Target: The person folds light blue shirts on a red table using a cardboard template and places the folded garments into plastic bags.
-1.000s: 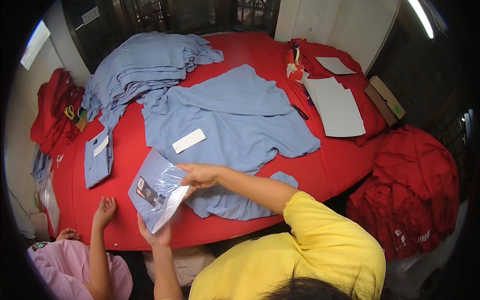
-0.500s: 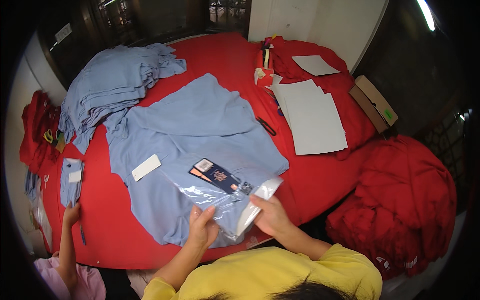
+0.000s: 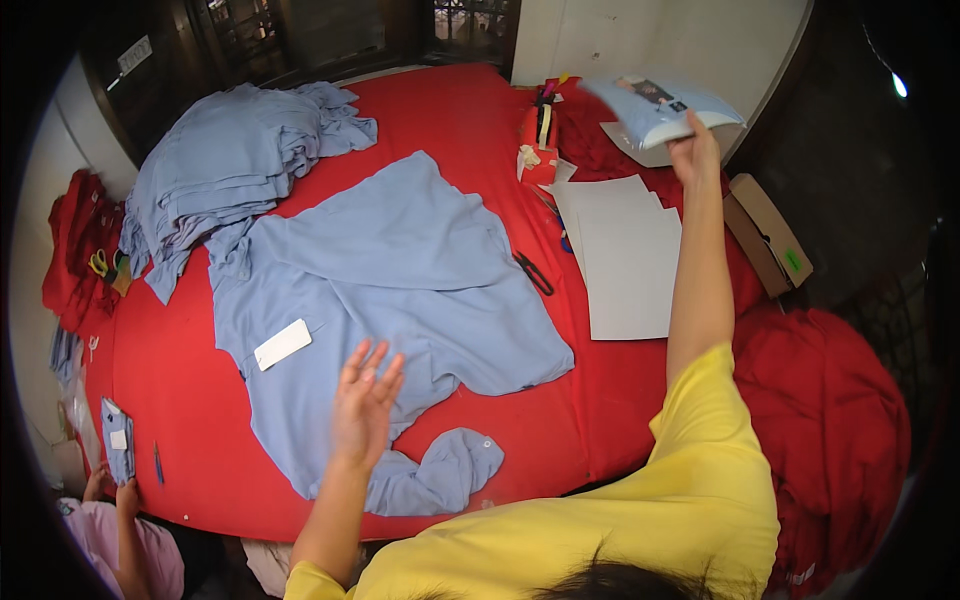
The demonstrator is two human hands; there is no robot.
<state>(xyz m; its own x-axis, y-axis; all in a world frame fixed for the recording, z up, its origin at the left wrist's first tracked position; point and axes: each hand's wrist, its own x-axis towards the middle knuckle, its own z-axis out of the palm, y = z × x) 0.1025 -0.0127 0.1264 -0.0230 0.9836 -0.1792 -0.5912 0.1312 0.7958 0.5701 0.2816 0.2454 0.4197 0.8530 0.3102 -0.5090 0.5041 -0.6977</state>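
At the far right, my right hand [image 3: 697, 152] grips the near edge of a clear plastic bag [image 3: 690, 104] with a folded light-blue garment and a dark tag showing inside. The bag is raised over the sheets there and slightly blurred. My left hand [image 3: 365, 408] is empty, its fingers spread, above a light-blue shirt [image 3: 390, 235] laid out across the table. A white tag [image 3: 283, 345] lies on that shirt, left of my left hand. One sleeve [image 3: 440, 472] of the shirt curls toward the near edge.
Stacked blue garments [image 3: 235, 150] stand at the far left. White sheets [image 3: 625, 260], black scissors [image 3: 534, 273] and a cardboard box [image 3: 768, 235] are on the right. Red cloth [image 3: 820, 430] is heaped at my right. At lower left, another person's hands [image 3: 125, 495] hold a folded blue garment [image 3: 117, 440].
My right hand has carried the bagged garment from in front of me to the far right. My left hand has let go of it and opened. The other person's folded garment has moved nearer them.
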